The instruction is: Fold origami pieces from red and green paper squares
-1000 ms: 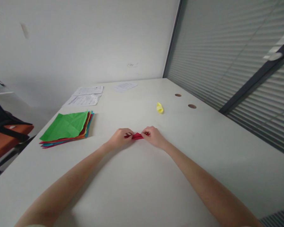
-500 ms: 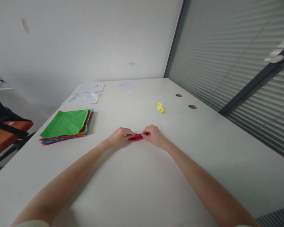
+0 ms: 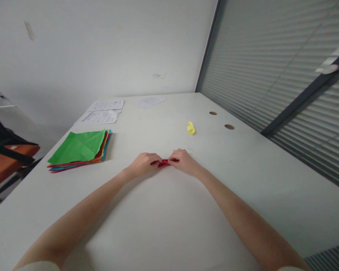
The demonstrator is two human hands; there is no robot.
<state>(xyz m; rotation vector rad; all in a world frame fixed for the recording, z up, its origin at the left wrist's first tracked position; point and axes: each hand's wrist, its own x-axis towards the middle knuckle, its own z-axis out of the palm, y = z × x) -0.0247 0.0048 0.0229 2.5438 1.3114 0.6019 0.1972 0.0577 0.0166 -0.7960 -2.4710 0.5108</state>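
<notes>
A narrow piece of folded red paper (image 3: 164, 163) lies low over the white table, held between both hands. My left hand (image 3: 145, 163) pinches its left end, with a bit of red showing under the fingers. At the other end, my right hand (image 3: 183, 161) closes thumb and fingers on the paper. Part of the paper is hidden behind the fingers. Beyond my right hand sits a small folded yellow paper shape (image 3: 191, 128), touched by neither hand.
To the left is a stack of coloured paper sheets (image 3: 78, 147), green on top. Printed pages (image 3: 101, 116) lie at the back left, another page (image 3: 149, 102) near the wall. Two round holes (image 3: 229, 127) pierce the table's right side. An orange chair (image 3: 14, 158) stands left.
My left hand has shifted slightly right along the red paper, its fingers now covering more of the left end. The right hand stays nearly in place.
</notes>
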